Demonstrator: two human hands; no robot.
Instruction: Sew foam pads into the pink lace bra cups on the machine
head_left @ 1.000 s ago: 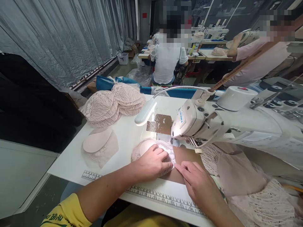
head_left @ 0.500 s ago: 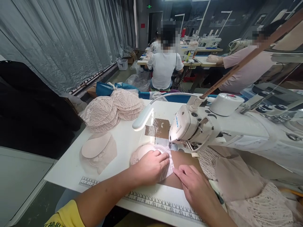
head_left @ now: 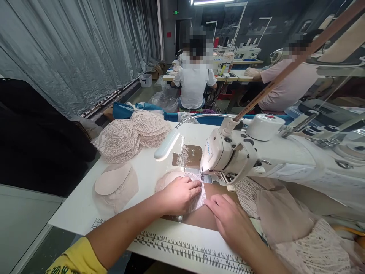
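My left hand (head_left: 180, 195) lies with curled fingers pressed on a pink lace cup piece (head_left: 196, 190) on the white sewing table (head_left: 148, 167). My right hand (head_left: 228, 219) rests flat beside it, fingertips on the lace edge and a brown fabric piece (head_left: 219, 190). The lace leads under the needle of the white sewing machine (head_left: 228, 154) just beyond both hands.
A stack of lace cups (head_left: 131, 135) sits at the table's far left, a plain cup piece (head_left: 114, 184) nearer. A gooseneck lamp (head_left: 168, 146) hangs over the work. Lace fabric (head_left: 308, 243) is heaped at right. Other people sit at machines behind. A ruler strip (head_left: 194, 253) runs along the front edge.
Both hands have slid a little forward and left toward the needle with the lace piece. The view has tilted up slightly.
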